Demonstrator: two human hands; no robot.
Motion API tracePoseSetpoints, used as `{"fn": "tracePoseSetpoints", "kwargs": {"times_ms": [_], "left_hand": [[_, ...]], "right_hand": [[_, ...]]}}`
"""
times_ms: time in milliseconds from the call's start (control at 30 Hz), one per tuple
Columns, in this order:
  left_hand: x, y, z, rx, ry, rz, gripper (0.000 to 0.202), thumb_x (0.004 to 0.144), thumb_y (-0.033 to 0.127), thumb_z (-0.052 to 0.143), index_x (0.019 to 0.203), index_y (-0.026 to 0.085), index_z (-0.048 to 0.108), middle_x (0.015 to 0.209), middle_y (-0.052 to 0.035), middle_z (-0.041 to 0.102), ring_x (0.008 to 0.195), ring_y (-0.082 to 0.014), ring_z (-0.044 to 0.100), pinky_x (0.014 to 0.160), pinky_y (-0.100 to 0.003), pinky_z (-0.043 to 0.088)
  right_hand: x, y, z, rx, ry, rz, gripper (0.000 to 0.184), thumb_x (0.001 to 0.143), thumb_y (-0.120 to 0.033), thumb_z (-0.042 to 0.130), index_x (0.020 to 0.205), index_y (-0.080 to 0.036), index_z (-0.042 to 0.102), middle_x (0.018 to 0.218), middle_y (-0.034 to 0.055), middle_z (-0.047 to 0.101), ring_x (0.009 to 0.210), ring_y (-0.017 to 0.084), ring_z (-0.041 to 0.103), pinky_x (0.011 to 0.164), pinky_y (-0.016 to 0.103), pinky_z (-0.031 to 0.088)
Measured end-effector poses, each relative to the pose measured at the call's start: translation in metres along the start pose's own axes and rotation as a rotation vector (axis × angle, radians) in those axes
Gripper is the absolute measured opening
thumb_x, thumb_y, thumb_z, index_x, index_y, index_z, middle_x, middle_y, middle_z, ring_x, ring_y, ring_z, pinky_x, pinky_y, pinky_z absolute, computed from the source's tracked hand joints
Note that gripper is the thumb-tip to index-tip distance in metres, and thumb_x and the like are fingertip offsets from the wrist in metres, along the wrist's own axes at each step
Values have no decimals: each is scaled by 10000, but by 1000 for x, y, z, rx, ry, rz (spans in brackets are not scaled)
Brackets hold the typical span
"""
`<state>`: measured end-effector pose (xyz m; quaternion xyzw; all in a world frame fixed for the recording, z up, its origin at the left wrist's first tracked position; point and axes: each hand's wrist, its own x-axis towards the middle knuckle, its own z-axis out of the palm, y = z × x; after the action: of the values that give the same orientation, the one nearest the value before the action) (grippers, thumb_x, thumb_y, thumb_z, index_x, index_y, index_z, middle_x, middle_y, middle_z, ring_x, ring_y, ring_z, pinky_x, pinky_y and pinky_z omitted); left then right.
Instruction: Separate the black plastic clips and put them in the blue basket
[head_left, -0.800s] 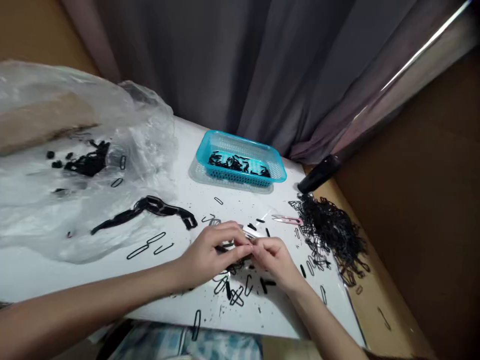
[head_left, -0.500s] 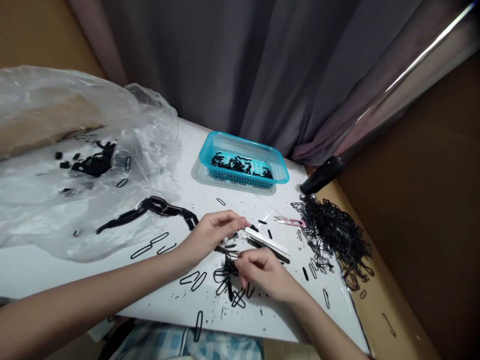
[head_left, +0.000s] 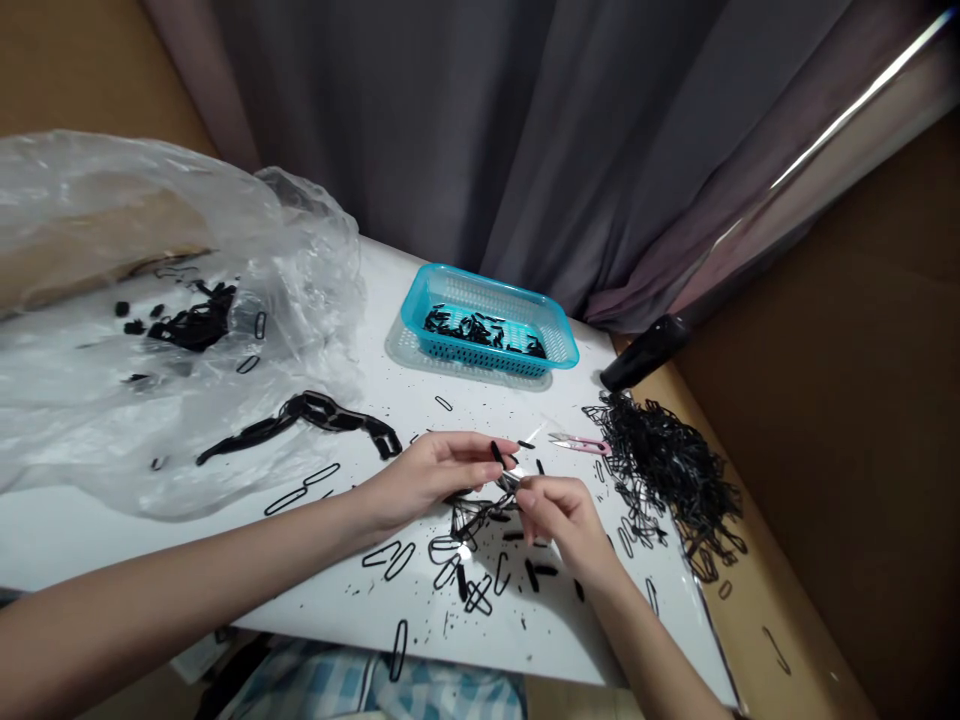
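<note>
My left hand (head_left: 442, 470) is closed in a pinch on a small black strip (head_left: 497, 454), which sticks up from the fingertips. Close beside it, my right hand (head_left: 561, 515) has its fingers closed round a small shiny metal tool (head_left: 511, 480); its kind is mostly hidden by the fingers. The tool's tip meets the left fingertips at the strip. Beneath the hands lie thin black elongated loops (head_left: 444, 550) and short black strips (head_left: 532, 575), scattered on the white table (head_left: 337, 590).
A blue basket (head_left: 566, 340) with black pieces stands at the back. Pink-handled snips (head_left: 581, 443) lie beside a heap of black loops (head_left: 667, 465) at right, near a black cylinder (head_left: 645, 352). A clear plastic bag (head_left: 300, 290) and a black linked strip (head_left: 322, 412) occupy the left.
My right hand has moved up and right with the metal tool, and my left fingertips have shifted slightly right and down. The hands are now together, the black strip held upright between them.
</note>
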<state>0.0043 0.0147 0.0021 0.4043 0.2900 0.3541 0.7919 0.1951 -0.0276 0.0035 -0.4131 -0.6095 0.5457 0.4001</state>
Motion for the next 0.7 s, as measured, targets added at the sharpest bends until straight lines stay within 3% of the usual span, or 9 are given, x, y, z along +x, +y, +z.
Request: {"fn": "tracePoseSetpoints", "kwargs": {"times_ms": [167, 333, 533, 700], "left_hand": [[2, -2, -3, 137, 86, 21, 297, 724, 309, 802, 985, 183, 738, 917, -35, 711, 811, -136, 611, 750, -244, 436], [4, -4, -8, 424, 228, 144, 320, 783, 364, 729, 1038, 186, 656, 845, -4, 611, 771, -146, 581, 723, -266, 430], [5, 0, -17, 976, 189, 290, 191, 861, 353, 591, 972, 204, 638, 726, 18, 574, 653, -151, 515, 626, -269, 395], [9, 4, -23, 1085, 198, 323, 175, 847, 324, 560, 933, 189, 630, 714, 8, 573, 659, -169, 532, 637, -282, 389]], "right_hand": [[-2, -5, -14, 103, 68, -84, 435, 882, -377, 621, 483, -206, 577, 478, -21, 474, 531, 141, 411, 558, 294, 305], [-4, -12, -27, 214, 147, -196, 458, 839, -386, 627, 435, -208, 505, 437, -30, 370, 515, 144, 350, 564, 312, 279], [-4, -22, -35, 281, 225, -301, 491, 810, -379, 608, 400, -205, 403, 439, -29, 304, 496, 140, 328, 540, 314, 306], [-7, -50, -49, 296, 389, -422, 531, 810, -353, 577, 431, -205, 237, 456, -44, 190, 479, 137, 260, 523, 302, 330]]}}
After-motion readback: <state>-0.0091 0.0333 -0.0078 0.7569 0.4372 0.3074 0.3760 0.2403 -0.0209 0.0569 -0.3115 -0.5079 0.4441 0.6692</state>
